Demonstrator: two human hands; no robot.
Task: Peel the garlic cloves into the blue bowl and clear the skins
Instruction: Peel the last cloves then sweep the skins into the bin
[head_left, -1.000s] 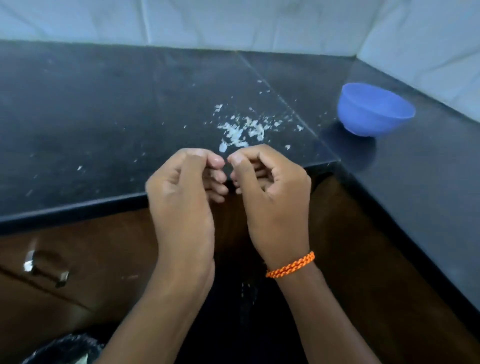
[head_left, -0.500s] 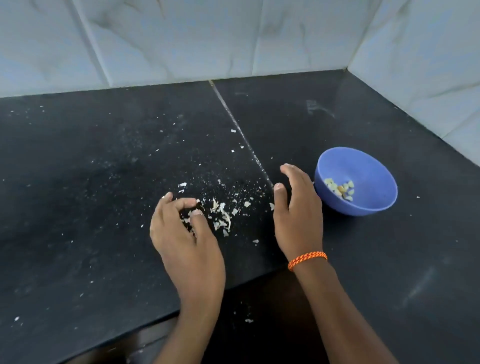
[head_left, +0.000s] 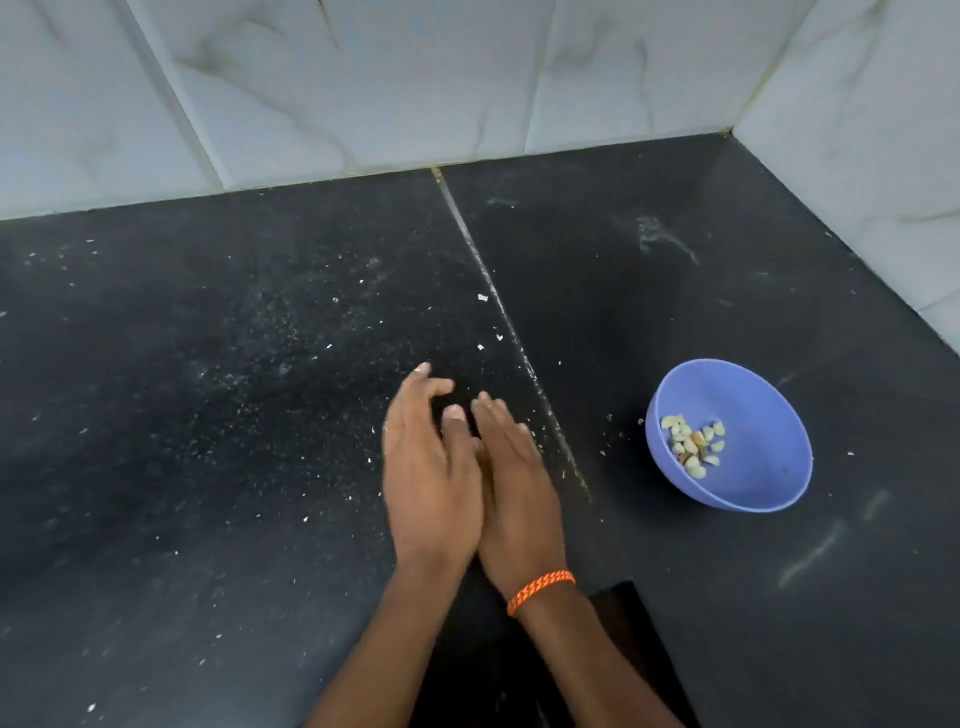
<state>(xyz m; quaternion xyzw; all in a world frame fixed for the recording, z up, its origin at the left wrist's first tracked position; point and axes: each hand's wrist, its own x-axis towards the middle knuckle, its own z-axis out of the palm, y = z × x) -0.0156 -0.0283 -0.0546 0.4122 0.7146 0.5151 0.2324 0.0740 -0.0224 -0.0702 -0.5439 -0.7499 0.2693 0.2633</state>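
Note:
The blue bowl (head_left: 758, 483) stands on the black counter (head_left: 208, 467) at the right, with several peeled garlic cloves (head_left: 693, 444) in it. My left hand (head_left: 428, 473) and my right hand (head_left: 519, 483) lie side by side on the counter left of the bowl, edges touching, fingers fairly straight. The pile of skins is not visible; whether it lies under my hands I cannot tell. Small white skin flecks (head_left: 483, 297) are scattered on the counter around and beyond the fingertips. An orange bracelet (head_left: 540, 590) circles my right wrist.
White marbled wall tiles (head_left: 363, 83) close the counter at the back and on the right (head_left: 857, 156). A seam (head_left: 498, 306) runs across the counter from the back wall toward me. The counter's inner corner edge (head_left: 631, 590) is just right of my right wrist.
My hands were apart on either side of the skin pile half a second ago; they have now come together over it. The view has shifted, so the bowl sits further right.

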